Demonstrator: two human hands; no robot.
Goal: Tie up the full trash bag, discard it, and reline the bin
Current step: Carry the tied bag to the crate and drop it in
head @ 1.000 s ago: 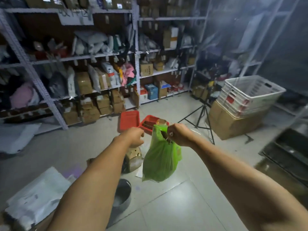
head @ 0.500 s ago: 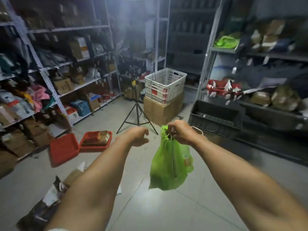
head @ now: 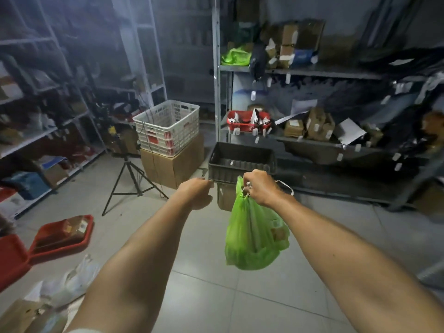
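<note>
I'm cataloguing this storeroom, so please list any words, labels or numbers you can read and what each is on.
None can be read.
Tags hanging from the shelf: too small.
Labels on the brown parcels: blurred.
Red panel on the white basket: blurred.
Green bag: no print visible.

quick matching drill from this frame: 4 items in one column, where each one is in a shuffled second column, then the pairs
Items
1. green trash bag
2. white basket
3. tripod
4. red tray

Places
A. standing on the floor left of the cardboard box
B. lying on the floor at the left, with a brown item in it
C. hanging from the right hand, clear of the floor
D. sitting on top of the cardboard box

Pairs: 1-C, 2-D, 3-A, 4-B
</note>
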